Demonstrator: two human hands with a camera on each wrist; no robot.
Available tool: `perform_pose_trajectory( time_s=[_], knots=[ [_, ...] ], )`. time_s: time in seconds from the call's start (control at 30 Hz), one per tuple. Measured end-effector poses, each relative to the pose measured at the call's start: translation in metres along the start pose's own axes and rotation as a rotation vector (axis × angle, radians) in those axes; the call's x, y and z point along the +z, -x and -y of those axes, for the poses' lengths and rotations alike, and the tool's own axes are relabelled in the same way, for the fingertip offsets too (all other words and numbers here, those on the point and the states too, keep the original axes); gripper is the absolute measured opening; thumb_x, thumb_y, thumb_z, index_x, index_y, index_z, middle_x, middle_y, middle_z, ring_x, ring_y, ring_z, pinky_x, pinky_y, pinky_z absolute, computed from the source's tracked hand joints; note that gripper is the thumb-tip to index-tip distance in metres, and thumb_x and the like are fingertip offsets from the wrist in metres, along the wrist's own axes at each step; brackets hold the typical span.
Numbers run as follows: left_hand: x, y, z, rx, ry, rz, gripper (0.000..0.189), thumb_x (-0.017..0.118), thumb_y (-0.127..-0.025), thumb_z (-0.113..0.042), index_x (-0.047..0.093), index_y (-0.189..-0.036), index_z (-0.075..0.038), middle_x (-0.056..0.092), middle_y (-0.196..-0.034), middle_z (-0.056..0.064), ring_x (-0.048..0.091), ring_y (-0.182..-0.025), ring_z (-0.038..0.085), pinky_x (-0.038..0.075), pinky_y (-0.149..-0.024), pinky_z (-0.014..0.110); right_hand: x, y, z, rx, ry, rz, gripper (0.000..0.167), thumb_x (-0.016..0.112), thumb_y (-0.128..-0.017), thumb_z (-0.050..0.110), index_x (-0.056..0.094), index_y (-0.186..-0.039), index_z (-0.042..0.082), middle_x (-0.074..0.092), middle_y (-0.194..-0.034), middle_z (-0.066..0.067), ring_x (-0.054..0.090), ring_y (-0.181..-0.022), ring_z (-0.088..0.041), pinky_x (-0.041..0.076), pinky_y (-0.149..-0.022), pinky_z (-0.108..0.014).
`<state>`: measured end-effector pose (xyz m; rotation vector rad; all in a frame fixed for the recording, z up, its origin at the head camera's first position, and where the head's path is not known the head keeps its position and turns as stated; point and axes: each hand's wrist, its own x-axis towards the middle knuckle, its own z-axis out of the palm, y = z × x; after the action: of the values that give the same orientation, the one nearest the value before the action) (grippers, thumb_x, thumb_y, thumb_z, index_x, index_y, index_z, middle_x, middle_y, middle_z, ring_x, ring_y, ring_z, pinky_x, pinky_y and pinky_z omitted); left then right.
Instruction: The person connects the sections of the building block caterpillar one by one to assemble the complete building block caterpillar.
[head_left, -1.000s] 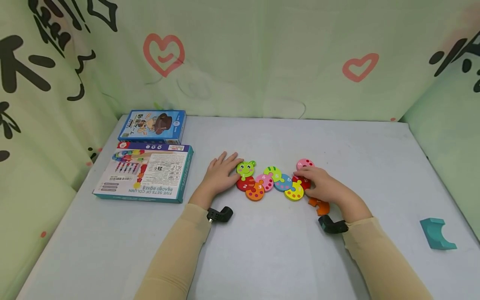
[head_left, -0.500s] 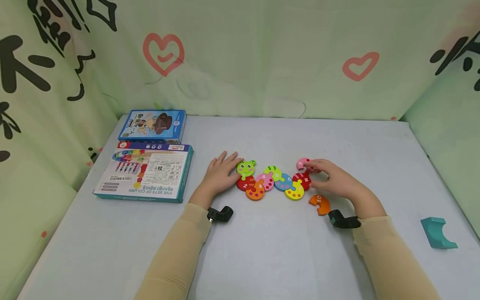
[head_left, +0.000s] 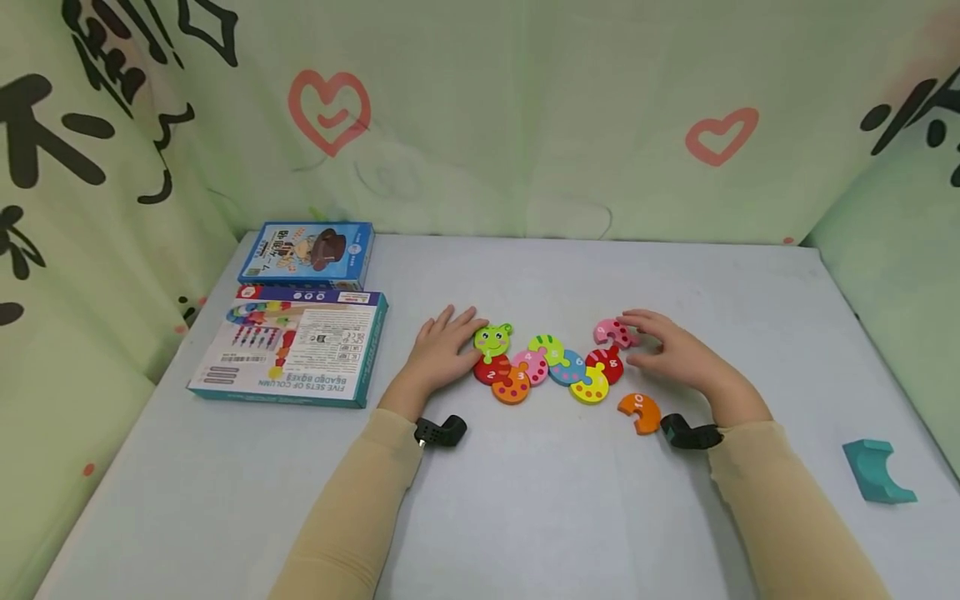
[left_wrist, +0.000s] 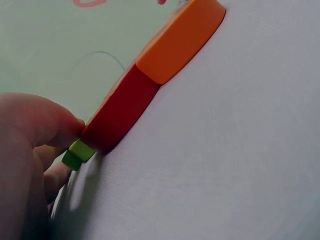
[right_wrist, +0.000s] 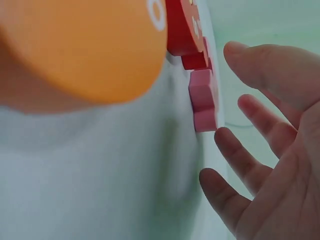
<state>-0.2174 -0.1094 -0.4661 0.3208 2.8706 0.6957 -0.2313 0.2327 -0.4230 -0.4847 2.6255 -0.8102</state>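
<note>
A row of joined wooden caterpillar puzzle pieces lies on the table, from a green smiling head piece to a red piece numbered 8. My left hand rests at the left end with extended fingers. Its thumb touches the side of a red body piece, beside the green head. My right hand hovers with spread fingers just right of a loose pink piece; in the right wrist view nothing is between thumb and fingers. An orange piece numbered 10 lies apart, near the right wrist.
A white and teal box and a blue box lie at the table's left. A teal curved block sits near the right edge. A green printed curtain hangs behind the table.
My right hand has left the red piece numbered 8 and moved right, past the pink piece, uncovering both. The orange piece is fully uncovered too. My left hand has stayed put.
</note>
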Motion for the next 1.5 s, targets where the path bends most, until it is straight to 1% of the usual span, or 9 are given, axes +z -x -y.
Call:
perform_pose_trajectory(
  time_s=[0.17,0.33,0.53,0.77,0.9,1.0,1.13,1.23,1.5],
  knots=[
    [0.003,0.001,0.000,0.002,0.006,0.002,0.051,0.045,-0.088,-0.037,0.039,-0.137,-0.030,0.022,-0.151,-0.007,0.006,-0.142,0.023,0.003,-0.113,0.049,0.003,-0.007,-0.004,0.032,-0.036,0.022,0.059,0.059,-0.085,0.013,0.034,-0.139,0.011,0.028,-0.144,-0.019,0.036,-0.122,-0.039,0.039,-0.095,-0.055],
    [0.003,0.001,0.002,-0.004,-0.003,-0.005,0.051,0.045,-0.088,-0.037,0.038,-0.137,-0.031,0.022,-0.151,-0.007,0.006,-0.142,0.022,0.003,-0.113,0.049,0.005,-0.010,-0.001,0.066,-0.015,0.038,0.058,0.057,-0.086,0.014,0.034,-0.139,0.011,0.036,-0.138,-0.019,0.043,-0.111,-0.035,0.046,-0.089,-0.050],
    [0.000,0.003,0.003,-0.001,0.008,-0.017,0.051,0.046,-0.087,-0.036,0.040,-0.137,-0.030,0.023,-0.151,-0.006,0.007,-0.142,0.023,0.003,-0.113,0.050,0.008,-0.012,-0.002,0.080,0.009,0.045,0.061,0.059,-0.086,0.017,0.032,-0.140,0.011,0.039,-0.132,-0.020,0.044,-0.103,-0.030,0.047,-0.087,-0.046],
    [0.001,0.003,0.003,0.004,0.006,-0.013,0.051,0.045,-0.087,-0.037,0.039,-0.137,-0.030,0.023,-0.151,-0.006,0.007,-0.142,0.023,0.003,-0.113,0.050,0.008,-0.012,-0.001,0.066,0.026,0.029,0.058,0.059,-0.086,0.017,0.035,-0.138,0.007,0.035,-0.137,-0.022,0.042,-0.110,-0.035,0.044,-0.091,-0.050],
    [0.000,0.003,0.003,0.002,0.008,-0.010,0.051,0.045,-0.087,-0.036,0.039,-0.137,-0.030,0.023,-0.151,-0.006,0.007,-0.142,0.023,0.003,-0.113,0.050,0.005,-0.008,0.000,0.068,0.031,0.010,0.054,0.060,-0.085,0.016,0.039,-0.135,0.009,0.039,-0.133,-0.019,0.043,-0.106,-0.034,0.048,-0.085,-0.047],
    [0.000,0.002,0.002,0.002,0.004,-0.010,0.051,0.045,-0.087,-0.037,0.039,-0.137,-0.030,0.023,-0.151,-0.006,0.007,-0.142,0.023,0.003,-0.113,0.050,0.002,-0.006,0.002,0.028,0.015,0.011,0.051,0.060,-0.085,0.013,0.042,-0.133,0.009,0.042,-0.130,-0.018,0.044,-0.104,-0.032,0.048,-0.084,-0.046],
    [-0.001,0.002,0.002,0.000,0.001,-0.009,0.051,0.045,-0.087,-0.037,0.038,-0.138,-0.030,0.022,-0.151,-0.006,0.006,-0.142,0.023,0.003,-0.113,0.049,0.002,-0.005,0.004,-0.031,-0.014,0.037,0.048,0.058,-0.084,0.008,0.044,-0.130,0.006,0.040,-0.133,-0.019,0.039,-0.115,-0.035,0.042,-0.093,-0.053],
    [-0.001,0.002,0.002,0.001,0.006,-0.005,0.051,0.045,-0.087,-0.037,0.039,-0.137,-0.030,0.022,-0.151,-0.006,0.006,-0.142,0.023,0.003,-0.113,0.050,0.003,-0.005,0.006,-0.028,-0.022,0.050,0.046,0.056,-0.085,0.005,0.045,-0.129,0.005,0.038,-0.135,-0.021,0.036,-0.120,-0.037,0.040,-0.095,-0.054],
    [-0.001,0.001,0.000,0.001,0.008,-0.002,0.051,0.045,-0.087,-0.037,0.039,-0.137,-0.030,0.023,-0.151,-0.006,0.006,-0.142,0.023,0.003,-0.113,0.049,0.006,-0.004,0.008,-0.006,-0.001,0.072,0.047,0.054,-0.084,0.003,0.045,-0.130,0.004,0.036,-0.138,-0.022,0.035,-0.122,-0.038,0.040,-0.095,-0.054]
  ],
)
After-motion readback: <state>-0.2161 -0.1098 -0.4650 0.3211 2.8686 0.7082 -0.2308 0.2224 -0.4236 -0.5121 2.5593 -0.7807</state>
